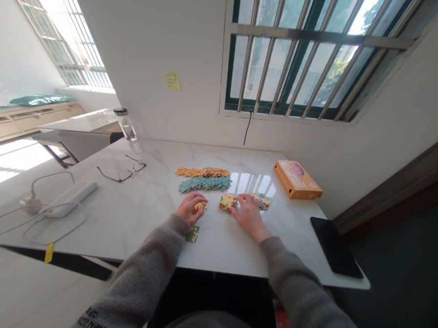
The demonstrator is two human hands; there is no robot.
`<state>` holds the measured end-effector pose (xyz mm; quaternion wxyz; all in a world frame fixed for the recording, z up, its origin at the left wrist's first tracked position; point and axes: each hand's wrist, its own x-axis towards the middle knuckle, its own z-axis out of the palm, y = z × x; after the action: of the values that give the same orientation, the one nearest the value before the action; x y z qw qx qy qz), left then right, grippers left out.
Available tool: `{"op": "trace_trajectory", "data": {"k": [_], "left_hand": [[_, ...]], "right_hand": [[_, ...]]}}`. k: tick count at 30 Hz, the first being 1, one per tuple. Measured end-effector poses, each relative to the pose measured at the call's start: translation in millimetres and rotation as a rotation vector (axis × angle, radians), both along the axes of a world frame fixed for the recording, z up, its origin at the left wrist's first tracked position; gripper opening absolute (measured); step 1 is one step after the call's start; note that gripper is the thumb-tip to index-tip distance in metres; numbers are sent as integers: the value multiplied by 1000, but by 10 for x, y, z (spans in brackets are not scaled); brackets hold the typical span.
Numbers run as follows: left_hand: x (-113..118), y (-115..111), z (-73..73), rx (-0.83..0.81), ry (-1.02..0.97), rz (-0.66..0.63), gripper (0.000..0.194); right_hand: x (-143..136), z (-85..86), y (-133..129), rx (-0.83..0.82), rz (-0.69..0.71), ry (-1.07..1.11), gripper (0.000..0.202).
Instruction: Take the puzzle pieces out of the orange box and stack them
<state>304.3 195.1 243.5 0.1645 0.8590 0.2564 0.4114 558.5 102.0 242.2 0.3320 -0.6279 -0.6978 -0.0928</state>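
My left hand (190,209) curls its fingers and thumb around a few yellow jigsaw puzzle pieces (200,206) on the table. Just below that wrist lies a green card or piece (193,234), partly covered by the sleeve. My right hand (249,215) rests with bent, parted fingers at the right edge of a yellow puzzle-piece pile (227,201), touching it. Behind those fingers, more mixed-colour pieces (261,201) spread to the right. Farther back, a band of teal pieces (205,184) lies in front of a band of orange pieces (203,172).
An orange box (297,179) stands at the back right, with a black tablet (335,247) near the right edge. On the left are eyeglasses (125,174), a white power strip (71,199) with a looping cable, and a clear bottle (127,126) by the wall.
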Motion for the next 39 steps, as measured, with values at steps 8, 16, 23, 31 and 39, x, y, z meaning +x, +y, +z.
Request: {"op": "trace_trajectory", "data": {"k": [8,16,23,31,39], "left_hand": [[6,-6,7,-3,7,-17,19],[29,16,-37,90,68,-68,51],[36,56,-93,43,178,-136,52],[31,29,-62,76,43,-17,30],[36,18,-47,79,38,-10,23]], "right_hand": [[-46,-54,97,-49,37,82,22],[-204,118,-72,46,303,36,37],[-333,90,-116,50,362,77,41],[115,6,3,153,-59,203,41],[730,-133,-20,35,-513,103,38]]}}
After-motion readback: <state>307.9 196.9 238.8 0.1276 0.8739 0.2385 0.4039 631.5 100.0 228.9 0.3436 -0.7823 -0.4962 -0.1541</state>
